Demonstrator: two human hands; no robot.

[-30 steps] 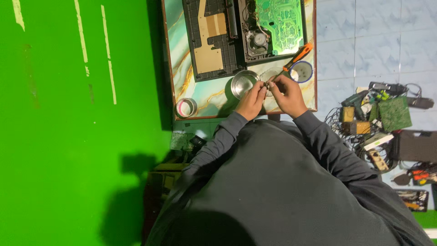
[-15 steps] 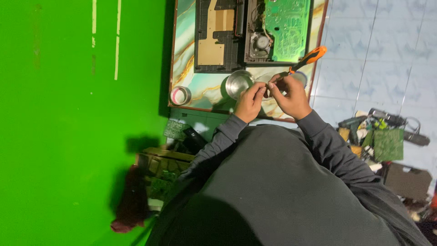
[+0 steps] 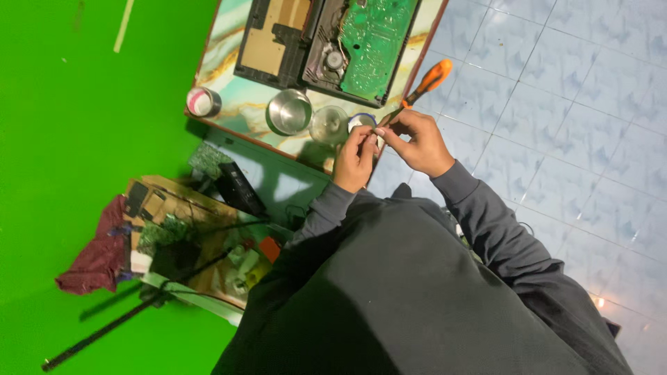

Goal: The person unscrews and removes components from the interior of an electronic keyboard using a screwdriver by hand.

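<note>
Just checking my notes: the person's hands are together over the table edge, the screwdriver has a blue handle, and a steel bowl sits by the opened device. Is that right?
Not quite. The head view shows the screwdriver has an orange handle, not blue. The rest holds: the left hand and right hand meet at the table edge, and the steel bowl sits by the opened device.

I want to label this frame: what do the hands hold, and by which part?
The right hand holds an orange-handled screwdriver by its shaft. The left hand pinches something too small to identify.

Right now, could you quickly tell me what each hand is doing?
Left hand: fingers pinched on something small, too small to identify.
Right hand: closed, holding the orange-handled screwdriver, fingertips meeting the left hand's.
</note>
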